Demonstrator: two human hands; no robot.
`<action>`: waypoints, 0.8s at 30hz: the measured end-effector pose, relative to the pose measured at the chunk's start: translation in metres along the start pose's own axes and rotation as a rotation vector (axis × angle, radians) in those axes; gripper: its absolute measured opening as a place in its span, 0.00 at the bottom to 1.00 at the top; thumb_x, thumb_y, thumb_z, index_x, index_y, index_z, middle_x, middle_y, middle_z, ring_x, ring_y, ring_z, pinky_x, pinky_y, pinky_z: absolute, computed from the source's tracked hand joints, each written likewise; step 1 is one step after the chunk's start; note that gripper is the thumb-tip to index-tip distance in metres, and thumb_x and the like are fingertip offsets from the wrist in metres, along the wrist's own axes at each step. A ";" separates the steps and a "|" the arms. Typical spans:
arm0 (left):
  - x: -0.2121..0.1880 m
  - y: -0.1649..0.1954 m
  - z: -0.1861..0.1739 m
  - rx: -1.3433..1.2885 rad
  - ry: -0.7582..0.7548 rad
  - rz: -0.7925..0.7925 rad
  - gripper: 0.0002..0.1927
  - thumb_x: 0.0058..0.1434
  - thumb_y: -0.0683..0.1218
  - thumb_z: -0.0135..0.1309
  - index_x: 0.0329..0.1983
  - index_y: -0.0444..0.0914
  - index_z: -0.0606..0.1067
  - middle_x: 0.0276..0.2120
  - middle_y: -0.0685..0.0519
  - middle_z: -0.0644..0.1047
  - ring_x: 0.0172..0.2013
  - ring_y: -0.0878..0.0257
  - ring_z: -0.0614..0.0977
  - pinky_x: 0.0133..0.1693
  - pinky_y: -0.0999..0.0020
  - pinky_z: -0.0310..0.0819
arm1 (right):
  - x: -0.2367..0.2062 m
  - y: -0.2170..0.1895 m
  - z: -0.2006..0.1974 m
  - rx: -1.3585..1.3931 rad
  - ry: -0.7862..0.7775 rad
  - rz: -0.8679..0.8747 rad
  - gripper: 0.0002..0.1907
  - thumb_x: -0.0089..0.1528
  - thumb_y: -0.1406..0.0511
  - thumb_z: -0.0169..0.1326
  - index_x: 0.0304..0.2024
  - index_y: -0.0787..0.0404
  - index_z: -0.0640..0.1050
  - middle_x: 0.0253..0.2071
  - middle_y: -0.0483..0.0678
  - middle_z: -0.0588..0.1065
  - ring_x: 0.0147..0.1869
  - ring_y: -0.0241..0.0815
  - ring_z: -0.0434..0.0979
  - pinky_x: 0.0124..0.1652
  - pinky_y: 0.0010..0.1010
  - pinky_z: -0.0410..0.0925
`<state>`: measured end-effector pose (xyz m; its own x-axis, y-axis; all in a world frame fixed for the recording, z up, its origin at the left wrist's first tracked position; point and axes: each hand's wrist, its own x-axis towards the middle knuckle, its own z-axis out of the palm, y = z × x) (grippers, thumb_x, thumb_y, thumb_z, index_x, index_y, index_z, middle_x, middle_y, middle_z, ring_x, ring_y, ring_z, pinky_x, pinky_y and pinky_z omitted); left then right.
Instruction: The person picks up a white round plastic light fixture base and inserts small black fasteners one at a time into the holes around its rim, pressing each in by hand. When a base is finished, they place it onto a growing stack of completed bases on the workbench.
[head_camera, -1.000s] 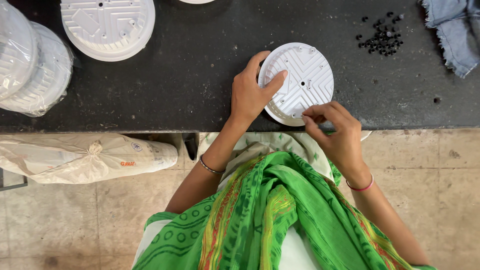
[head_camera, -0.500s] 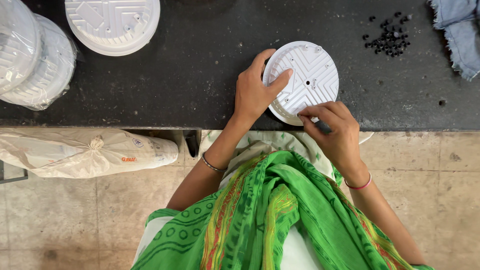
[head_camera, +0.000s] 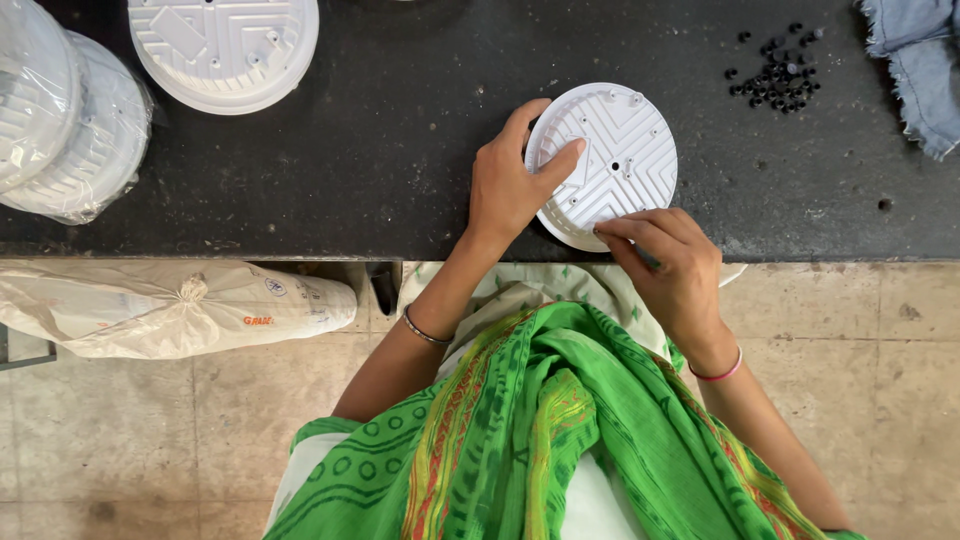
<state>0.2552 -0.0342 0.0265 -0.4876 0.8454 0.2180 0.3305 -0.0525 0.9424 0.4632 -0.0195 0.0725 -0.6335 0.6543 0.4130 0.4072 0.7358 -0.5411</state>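
Observation:
A white round plastic disc (head_camera: 615, 150) with raised ribs and small holes lies on the black counter (head_camera: 400, 150) near its front edge. My left hand (head_camera: 505, 185) grips the disc's left rim, with the thumb pressed on its top face. My right hand (head_camera: 670, 270) is curled at the disc's near rim. Its fingertips are pinched together and touch the edge, and a sliver of something small and grey shows under the fingers. A heap of small black pieces (head_camera: 775, 75) lies to the right of the disc.
Another white ribbed disc (head_camera: 225, 45) lies at the back left. Further left is a stack of discs wrapped in clear plastic (head_camera: 55, 120). A blue denim cloth (head_camera: 920, 70) lies at the far right. A tied white sack (head_camera: 170, 310) is on the tiled floor below the counter.
My right hand's fingers have closed a little tighter over the disc's near rim. The left hand and the disc have stayed in place.

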 end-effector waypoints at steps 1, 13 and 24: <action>0.000 0.000 0.000 -0.002 0.001 -0.007 0.27 0.60 0.51 0.65 0.58 0.33 0.74 0.37 0.45 0.84 0.36 0.60 0.89 0.37 0.67 0.83 | 0.000 0.000 -0.001 0.004 -0.003 0.001 0.08 0.60 0.72 0.67 0.41 0.59 0.84 0.39 0.46 0.80 0.42 0.44 0.79 0.41 0.33 0.71; 0.001 0.001 0.000 -0.011 -0.027 -0.033 0.27 0.60 0.51 0.64 0.59 0.33 0.73 0.34 0.46 0.84 0.33 0.62 0.89 0.33 0.69 0.83 | 0.001 0.002 -0.005 0.038 -0.021 0.022 0.09 0.59 0.71 0.68 0.43 0.60 0.84 0.40 0.47 0.80 0.43 0.43 0.80 0.41 0.32 0.72; 0.001 0.002 -0.001 -0.019 -0.018 -0.021 0.27 0.60 0.51 0.64 0.59 0.33 0.73 0.35 0.46 0.84 0.34 0.62 0.89 0.34 0.69 0.83 | 0.008 -0.008 -0.009 -0.051 -0.047 -0.027 0.08 0.59 0.70 0.68 0.40 0.60 0.83 0.38 0.45 0.80 0.40 0.44 0.79 0.40 0.33 0.71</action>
<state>0.2550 -0.0341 0.0288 -0.4796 0.8559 0.1934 0.3043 -0.0445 0.9515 0.4608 -0.0190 0.0869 -0.6740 0.6264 0.3915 0.4223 0.7616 -0.4916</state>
